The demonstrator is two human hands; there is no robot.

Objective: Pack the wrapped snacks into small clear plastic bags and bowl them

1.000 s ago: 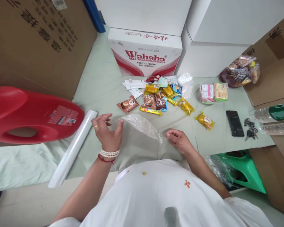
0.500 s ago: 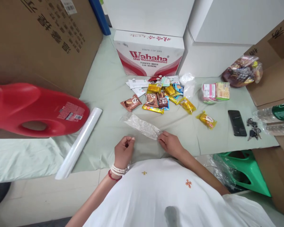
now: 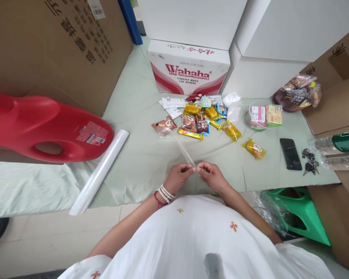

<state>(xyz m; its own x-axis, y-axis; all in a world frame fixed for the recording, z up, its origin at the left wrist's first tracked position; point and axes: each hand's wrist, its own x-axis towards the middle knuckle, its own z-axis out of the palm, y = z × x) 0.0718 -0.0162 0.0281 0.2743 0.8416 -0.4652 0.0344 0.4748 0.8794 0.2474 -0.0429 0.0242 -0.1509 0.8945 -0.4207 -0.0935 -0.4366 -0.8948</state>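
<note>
Just below the centre of the frame, your left hand (image 3: 178, 177) and right hand (image 3: 213, 176) come together, thumbs and fingers pinched tight on the near end of the clear plastic bag (image 3: 184, 148). From there it runs up and leftward over the tabletop (image 3: 144, 164) — a narrow slanting line, both hands equally near. Its far end overlaps the brown snack packet (image 3: 166, 123) in view — whether they touch, you cannot tell.

"Wahaha Purified Water for Drinking" on white-red carton (image 3: 189, 75); "COCOA" on packet (image 3: 203, 124).
</note>
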